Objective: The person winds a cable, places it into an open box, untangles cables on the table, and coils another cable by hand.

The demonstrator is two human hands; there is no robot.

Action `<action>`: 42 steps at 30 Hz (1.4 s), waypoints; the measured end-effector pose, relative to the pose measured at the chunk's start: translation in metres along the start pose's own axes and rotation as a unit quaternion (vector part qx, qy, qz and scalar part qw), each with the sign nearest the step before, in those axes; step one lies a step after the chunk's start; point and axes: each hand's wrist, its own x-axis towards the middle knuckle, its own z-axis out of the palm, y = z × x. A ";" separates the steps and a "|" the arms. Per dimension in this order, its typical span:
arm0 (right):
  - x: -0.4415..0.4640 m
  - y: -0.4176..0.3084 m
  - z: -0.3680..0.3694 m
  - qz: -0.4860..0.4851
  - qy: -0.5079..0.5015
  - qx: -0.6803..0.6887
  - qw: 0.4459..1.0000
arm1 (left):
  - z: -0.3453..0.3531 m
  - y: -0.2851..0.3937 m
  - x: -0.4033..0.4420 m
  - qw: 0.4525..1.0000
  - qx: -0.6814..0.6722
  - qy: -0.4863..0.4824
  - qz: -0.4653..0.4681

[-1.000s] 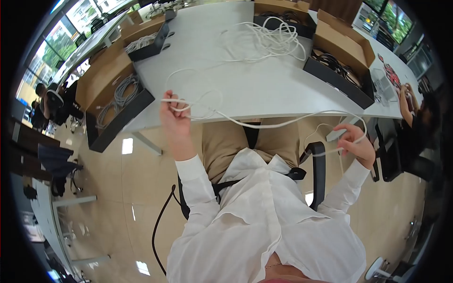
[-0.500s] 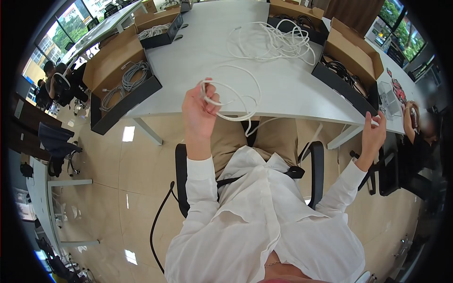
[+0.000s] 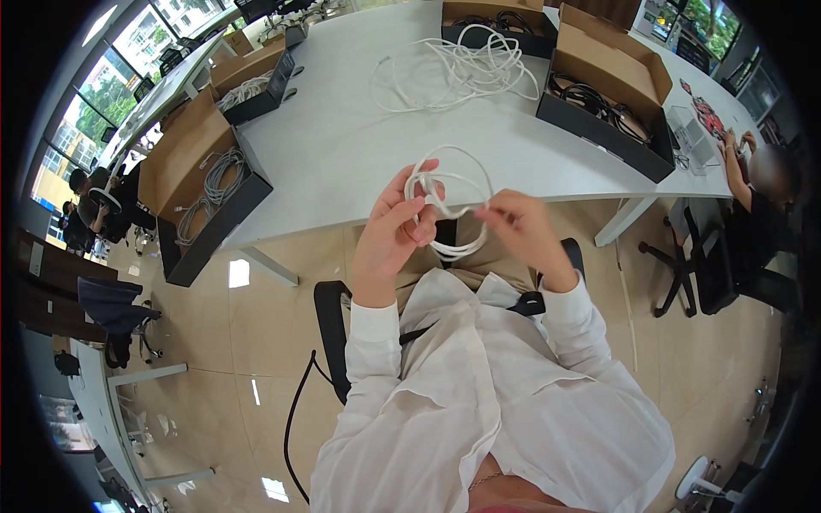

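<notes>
A white cable (image 3: 462,250) hangs in loose loops between my two hands, over the table's front edge. My left hand (image 3: 400,214) has its fingers closed round one side of the loops. At their other side my right hand (image 3: 513,224) pinches the cable with thumb and finger. Farther back on the white table (image 3: 333,162) lies a loose tangle of white cable (image 3: 479,73).
Open black boxes hold grey cable (image 3: 224,175) at the left, white cable (image 3: 248,90) behind it, and black cables (image 3: 599,107) at the right. Another box (image 3: 500,30) stands at the back. A person (image 3: 757,197) sits at the far right.
My right hand has come in from the far right to the cable loops. My left hand has moved a little right, still holding them. The loops now hang closer together.
</notes>
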 end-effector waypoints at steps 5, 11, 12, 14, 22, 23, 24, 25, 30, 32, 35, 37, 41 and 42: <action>-0.003 -0.003 -0.029 0.014 0.061 0.058 0.996 | 0.007 -0.008 0.007 0.992 0.110 0.048 -0.042; -0.008 0.002 -0.079 0.063 0.209 0.262 0.940 | -0.010 0.002 0.002 0.934 0.329 0.000 -0.136; -0.011 0.001 -0.091 0.078 0.204 0.303 0.928 | -0.015 0.004 0.001 0.927 0.343 -0.002 -0.151; -0.018 -0.002 -0.106 0.079 0.131 0.404 0.902 | -0.014 0.009 -0.002 0.922 0.349 -0.034 -0.161; -0.028 -0.011 -0.128 -0.008 -0.085 0.807 0.584 | -0.026 -0.003 0.002 0.898 0.416 -0.098 -0.103; -0.027 -0.016 -0.125 -0.034 -0.092 0.840 0.534 | -0.025 -0.002 0.003 0.899 0.421 -0.085 -0.088; -0.026 -0.022 -0.122 -0.061 -0.100 0.868 0.482 | -0.023 -0.002 0.003 0.898 0.427 -0.073 -0.074; -0.025 -0.027 -0.120 -0.080 -0.102 0.876 0.465 | -0.019 -0.002 0.004 0.905 0.418 -0.038 -0.072; -0.042 -0.023 -0.129 -0.024 -0.056 0.684 0.727 | -0.027 -0.014 0.012 0.891 0.429 0.142 0.047; -0.054 -0.041 -0.137 0.047 -0.092 0.429 0.897 | -0.039 -0.003 0.010 0.837 0.487 0.219 0.119; -0.056 -0.047 -0.142 0.134 -0.053 0.072 0.987 | -0.053 0.013 0.001 0.732 0.559 0.299 0.249; -0.059 -0.043 -0.149 0.145 0.062 -0.055 0.986 | -0.053 0.023 -0.005 0.631 0.614 0.351 0.318; -0.058 -0.039 -0.160 0.029 0.339 -0.223 0.914 | -0.040 0.039 -0.018 0.465 0.659 0.433 0.403; -0.056 -0.041 -0.159 -0.013 0.396 -0.276 0.876 | -0.039 0.042 -0.020 0.447 0.652 0.439 0.427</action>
